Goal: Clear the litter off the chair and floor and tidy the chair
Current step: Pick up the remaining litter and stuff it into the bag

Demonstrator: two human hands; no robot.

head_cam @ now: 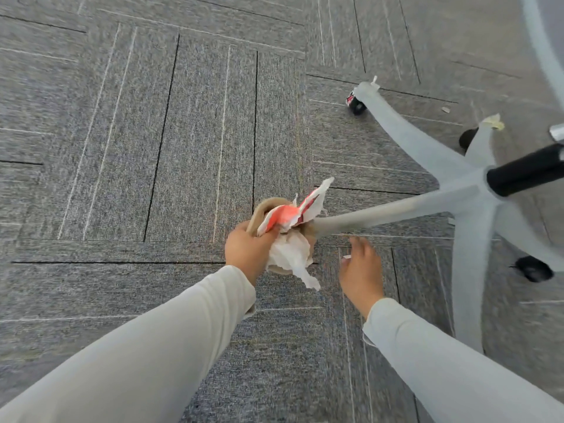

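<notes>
My left hand (pixel 247 251) grips a bundle of litter (pixel 290 230): a brown paper bag stuffed with crumpled white paper and a red and white wrapper, held low over the carpet. Just right of it, my right hand (pixel 360 271) hovers with its fingers relaxed, and a small white scrap (pixel 347 257) shows at its fingertips; whether the fingers hold the scrap is unclear. The pale grey five-legged chair base (pixel 457 190) stands at the right, one leg pointing at the bundle. A yellowish scrap (pixel 493 121) lies on a far leg, and a small red and black piece (pixel 350 99) sits by the far castor.
Grey carpet tiles (pixel 152 148) cover the floor. The black chair column (pixel 525 174) rises at the right edge, with black castors (pixel 534 268) under the legs. A tiny scrap (pixel 446 109) lies on the carpet beyond the base. A pale curved chair part (pixel 546 41) crosses the top right corner.
</notes>
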